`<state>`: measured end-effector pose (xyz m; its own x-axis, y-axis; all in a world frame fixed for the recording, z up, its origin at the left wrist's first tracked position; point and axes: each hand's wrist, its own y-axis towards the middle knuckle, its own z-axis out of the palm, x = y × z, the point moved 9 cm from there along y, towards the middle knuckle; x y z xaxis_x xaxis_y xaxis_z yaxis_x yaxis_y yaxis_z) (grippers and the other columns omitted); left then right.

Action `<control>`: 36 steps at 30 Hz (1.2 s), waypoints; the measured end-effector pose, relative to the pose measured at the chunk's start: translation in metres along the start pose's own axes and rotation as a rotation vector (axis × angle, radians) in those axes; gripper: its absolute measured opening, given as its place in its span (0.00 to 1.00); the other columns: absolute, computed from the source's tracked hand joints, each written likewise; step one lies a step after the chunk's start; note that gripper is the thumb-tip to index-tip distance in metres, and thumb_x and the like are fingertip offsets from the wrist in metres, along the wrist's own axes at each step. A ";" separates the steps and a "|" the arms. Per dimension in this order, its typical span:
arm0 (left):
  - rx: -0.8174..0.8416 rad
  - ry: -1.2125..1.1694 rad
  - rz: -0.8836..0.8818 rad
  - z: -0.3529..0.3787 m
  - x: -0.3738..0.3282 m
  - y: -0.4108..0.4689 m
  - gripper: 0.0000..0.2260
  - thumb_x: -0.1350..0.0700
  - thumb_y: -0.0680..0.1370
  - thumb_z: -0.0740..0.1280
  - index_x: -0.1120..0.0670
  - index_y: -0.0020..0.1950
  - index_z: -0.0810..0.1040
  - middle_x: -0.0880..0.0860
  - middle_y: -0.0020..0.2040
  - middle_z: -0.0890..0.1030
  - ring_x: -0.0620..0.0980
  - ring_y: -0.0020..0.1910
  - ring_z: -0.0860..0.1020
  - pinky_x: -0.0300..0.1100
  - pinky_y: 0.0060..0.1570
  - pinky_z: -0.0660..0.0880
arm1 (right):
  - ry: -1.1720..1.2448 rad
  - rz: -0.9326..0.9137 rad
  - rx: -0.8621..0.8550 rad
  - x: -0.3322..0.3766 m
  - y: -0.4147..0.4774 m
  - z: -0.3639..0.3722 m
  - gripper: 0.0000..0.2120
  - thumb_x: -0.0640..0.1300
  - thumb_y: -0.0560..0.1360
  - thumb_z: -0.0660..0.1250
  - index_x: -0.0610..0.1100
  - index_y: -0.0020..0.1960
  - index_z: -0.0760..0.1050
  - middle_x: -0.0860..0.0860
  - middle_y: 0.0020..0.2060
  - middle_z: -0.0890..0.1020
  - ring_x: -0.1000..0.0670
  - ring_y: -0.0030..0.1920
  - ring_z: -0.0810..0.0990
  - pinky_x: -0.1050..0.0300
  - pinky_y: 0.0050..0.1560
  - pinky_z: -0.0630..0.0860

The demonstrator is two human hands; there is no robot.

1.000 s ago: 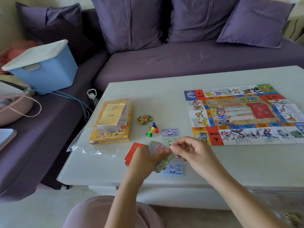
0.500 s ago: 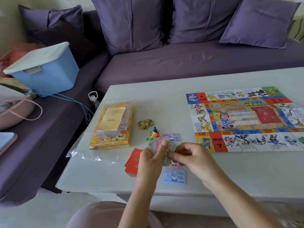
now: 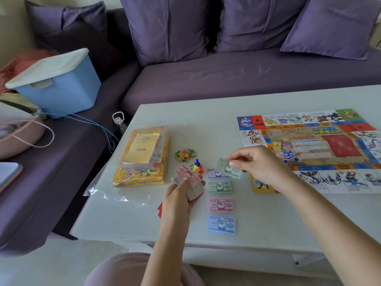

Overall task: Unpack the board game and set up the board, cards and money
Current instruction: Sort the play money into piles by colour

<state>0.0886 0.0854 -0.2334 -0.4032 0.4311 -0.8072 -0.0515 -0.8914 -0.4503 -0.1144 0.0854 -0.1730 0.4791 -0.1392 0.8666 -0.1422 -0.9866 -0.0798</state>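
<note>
The game board (image 3: 321, 145) lies open on the right of the white table (image 3: 206, 112). My left hand (image 3: 181, 195) grips a stack of play money (image 3: 190, 182), pink note on top. My right hand (image 3: 259, 164) pinches a single green note (image 3: 226, 168) above the purple pile (image 3: 215, 174). Below it lie a green pile (image 3: 220, 187), a pink pile (image 3: 221, 204) and a blue pile (image 3: 222, 224) in a column. Red cards (image 3: 160, 209) peek out from under my left wrist. Coloured pawns (image 3: 197, 166) stand near the money.
The yellow game box (image 3: 142, 157) with a booklet sits in clear plastic wrap on the table's left. A green-orange bundle of small pieces (image 3: 185, 155) lies beside it. A blue lidded bin (image 3: 57, 83) and a pink bag (image 3: 18, 135) rest on the purple sofa (image 3: 226, 75).
My hands have come apart. The right hand drew one green note from the stack and moved right and up; the pink and green piles on the table are now uncovered.
</note>
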 end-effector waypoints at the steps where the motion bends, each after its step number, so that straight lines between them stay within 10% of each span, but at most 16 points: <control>1: -0.014 -0.019 -0.017 -0.002 0.001 0.002 0.04 0.63 0.80 0.61 0.60 0.51 0.75 0.62 0.48 0.83 0.59 0.49 0.81 0.48 0.47 0.78 | -0.037 0.010 0.051 -0.002 0.005 0.005 0.05 0.41 0.72 0.73 0.49 0.45 0.81 0.53 0.39 0.84 0.55 0.41 0.82 0.60 0.48 0.76; 13: -0.028 -0.025 -0.145 -0.002 0.018 0.008 0.03 0.64 0.79 0.62 0.63 0.50 0.73 0.68 0.53 0.79 0.66 0.56 0.78 0.52 0.44 0.80 | -0.142 0.041 0.114 -0.019 0.015 0.039 0.05 0.43 0.68 0.77 0.46 0.41 0.81 0.57 0.31 0.82 0.66 0.29 0.78 0.74 0.31 0.67; 20: -0.007 -0.024 -0.159 0.001 0.019 0.008 0.04 0.65 0.79 0.62 0.64 0.52 0.74 0.69 0.56 0.78 0.66 0.57 0.78 0.53 0.46 0.78 | -0.238 0.029 0.065 -0.022 0.014 0.042 0.06 0.44 0.67 0.78 0.47 0.40 0.81 0.53 0.35 0.84 0.54 0.38 0.83 0.58 0.43 0.79; 36: 0.007 -0.033 -0.187 0.001 0.019 0.005 0.05 0.65 0.79 0.61 0.65 0.53 0.73 0.69 0.56 0.78 0.67 0.58 0.77 0.53 0.47 0.78 | -0.456 -0.102 -0.038 -0.008 0.011 0.048 0.09 0.46 0.68 0.77 0.47 0.44 0.79 0.57 0.38 0.76 0.54 0.40 0.77 0.60 0.40 0.73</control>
<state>0.0793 0.0889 -0.2509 -0.4158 0.5843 -0.6970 -0.1346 -0.7974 -0.5882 -0.0785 0.0719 -0.2041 0.8231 -0.0729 0.5632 -0.1022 -0.9946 0.0206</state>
